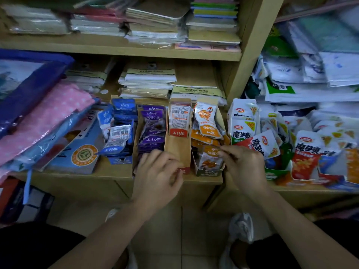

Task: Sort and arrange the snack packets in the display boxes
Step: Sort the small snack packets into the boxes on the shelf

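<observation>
Four narrow display boxes stand side by side on the low shelf: blue packets, purple packets, a nearly empty brown box with one red packet leaning at its back, and orange packets. My left hand is curled at the front of the brown box, fingers on its red front edge. To its right, my right hand pinches the top of an orange packet at the front of the orange box.
White konjac snack packets fill torn boxes to the right. A blue flat box and a pink dotted bag lie at left. Stacks of notebooks sit behind the snacks. The shelf post stands at right.
</observation>
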